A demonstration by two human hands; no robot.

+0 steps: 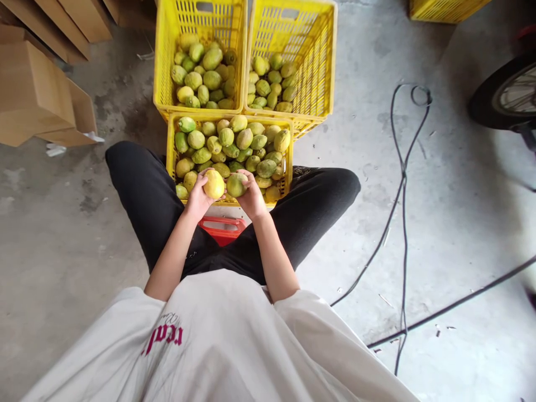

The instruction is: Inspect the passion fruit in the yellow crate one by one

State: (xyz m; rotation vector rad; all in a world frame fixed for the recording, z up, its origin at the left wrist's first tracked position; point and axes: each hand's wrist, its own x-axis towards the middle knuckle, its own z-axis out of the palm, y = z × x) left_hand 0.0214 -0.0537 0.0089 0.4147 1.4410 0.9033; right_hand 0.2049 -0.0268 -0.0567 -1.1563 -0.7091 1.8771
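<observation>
My left hand point(199, 195) is closed around a yellow lemon point(214, 184). A greener lemon point(237, 185) is gripped in my right hand point(253, 196), close beside the yellow one. Both hands are over the near edge of a yellow plastic crate point(171, 151) between my knees. Many green and yellow lemons point(226, 137) fill that crate. The fingers under each fruit are partly hidden.
Beyond the near crate stand two taller yellow crates, a left one point(161, 67) and a right one point(324, 67), both part filled with lemons. A red plastic stool point(224, 234) shows between my legs. Cardboard boxes point(42, 84) are at left; black cable point(403, 178) and a wheel point(508, 97) at right.
</observation>
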